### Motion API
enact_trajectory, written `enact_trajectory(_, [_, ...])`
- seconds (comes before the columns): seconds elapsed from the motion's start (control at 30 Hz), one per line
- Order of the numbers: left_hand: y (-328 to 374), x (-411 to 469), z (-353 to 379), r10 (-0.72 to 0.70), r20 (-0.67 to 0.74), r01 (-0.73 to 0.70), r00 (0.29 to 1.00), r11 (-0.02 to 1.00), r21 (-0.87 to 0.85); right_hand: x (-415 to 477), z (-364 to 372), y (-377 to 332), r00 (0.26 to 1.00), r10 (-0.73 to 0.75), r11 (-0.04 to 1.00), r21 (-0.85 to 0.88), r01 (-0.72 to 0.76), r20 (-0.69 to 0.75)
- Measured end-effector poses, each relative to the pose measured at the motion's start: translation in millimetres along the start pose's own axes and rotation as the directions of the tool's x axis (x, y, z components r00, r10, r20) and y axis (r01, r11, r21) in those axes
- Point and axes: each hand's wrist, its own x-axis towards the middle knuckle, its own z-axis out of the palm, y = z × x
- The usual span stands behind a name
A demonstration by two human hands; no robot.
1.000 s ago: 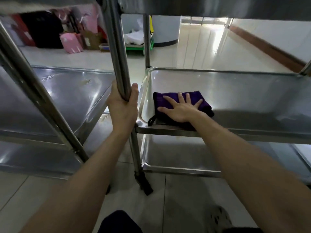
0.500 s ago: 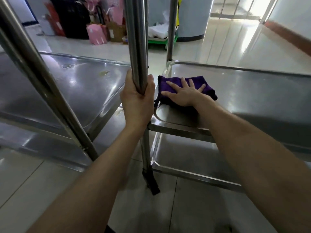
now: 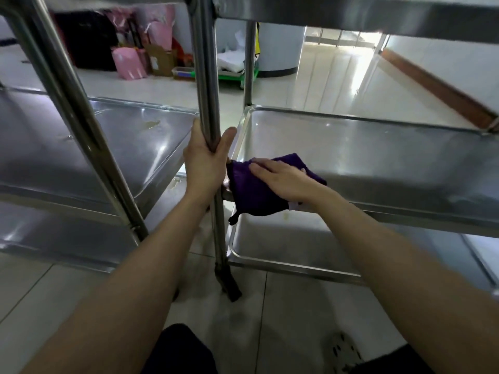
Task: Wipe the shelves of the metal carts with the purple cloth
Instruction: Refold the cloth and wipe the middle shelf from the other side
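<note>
Two steel carts stand side by side. My left hand (image 3: 206, 160) is wrapped around the upright post (image 3: 206, 76) of the right cart. My right hand (image 3: 283, 182) lies flat on the purple cloth (image 3: 251, 190), pressing it on the near-left corner of the right cart's middle shelf (image 3: 378, 157). The cloth drapes over the shelf's front rim and a corner hangs down. Below it lies the bottom shelf (image 3: 283, 238). The left cart's middle shelf (image 3: 121, 141) carries a small yellowish stain.
The top shelf (image 3: 351, 12) overhangs close above. A slanted post (image 3: 81, 125) of the left cart crosses the left side. The cart's caster (image 3: 229, 284) rests on the tiled floor. Pink bags, boxes and a green trolley (image 3: 232, 74) stand far behind.
My right hand has dragged the cloth toward me to the shelf's front-left corner, so it now hangs over the rim. My left hand keeps its grip on the post.
</note>
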Motion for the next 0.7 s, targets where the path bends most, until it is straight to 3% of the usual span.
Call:
enact_trajectory(0.07, [0, -8, -10, -0.036, 0.011, 0.035, 0.999, 0.997, 0.069, 1, -14, 14, 0.957, 0.057, 0.989, 0.146, -0.016, -0.283])
enact_trajectory(0.13, [-5, -33, -17, -0.058, -0.138, 0.079, 0.989, 0.985, 0.153, 4, -25, 31, 0.897, 0.095, 0.995, 0.062, -0.075, -0.432])
enact_trajectory(0.2, [-10, -65, -15, -0.175, -0.239, 0.22, 0.955, 0.959, 0.179, 8, -32, 39, 0.909, 0.192, 0.98, 0.024, -0.198, -0.37])
enact_trajectory(0.3, [-14, -87, -3, -0.476, -0.119, 0.487, 0.871, 0.869, 0.087, 16, -41, 36, 0.907, 0.329, 0.944, 0.108, -0.311, -0.262])
enact_trajectory(0.4, [-10, -85, -1, -0.632, -0.081, 0.611, 0.77, 0.769, -0.188, 17, -49, 32, 0.909, 0.33, 0.936, 0.211, -0.281, -0.253])
enact_trajectory(0.47, [-9, -88, 0, -0.69, 0.037, 0.65, 0.723, 0.661, -0.374, 8, -52, 29, 0.918, 0.299, 0.935, 0.275, -0.227, -0.261])
enact_trajectory(0.53, [-10, -94, 4, -0.69, 0.162, 0.675, 0.706, 0.585, -0.45, -12, -52, 23, 0.932, 0.262, 0.924, 0.343, -0.167, -0.252])
enact_trajectory(0.7, [-26, -104, 4, -0.678, 0.233, 0.716, 0.698, 0.66, -0.227, -76, -38, 17, 0.948, 0.111, 0.876, 0.48, 0.049, -0.299])
